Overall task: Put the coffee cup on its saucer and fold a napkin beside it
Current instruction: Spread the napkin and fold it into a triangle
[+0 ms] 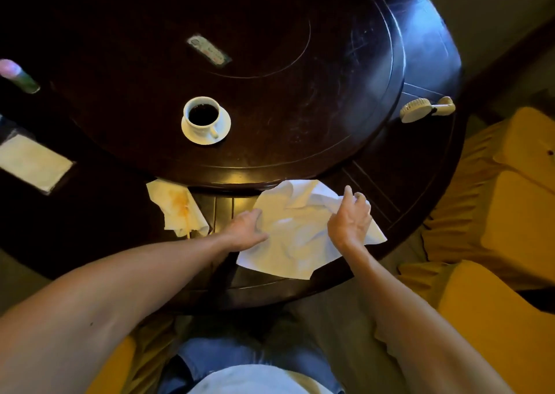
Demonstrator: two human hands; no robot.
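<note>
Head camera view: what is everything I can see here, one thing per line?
Table: one, dark wood, round.
Coffee cup: one, white, on its saucer.
Saucer: one, white, left of centre.
Napkin: one, white, crumpled, near edge.
Stained napkin: one, white with orange marks, left of it.
Handheld fan: one, cream, right edge.
Chairs: yellow covers, right.
Left hand: on the napkin.
Right hand: gripping the napkin.

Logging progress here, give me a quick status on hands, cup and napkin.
Left hand flat on white napkin; right hand pinching its edge. Napkin crumpled, unfolded. Coffee cup on saucer. Stained napkin lies left, apart.
</note>
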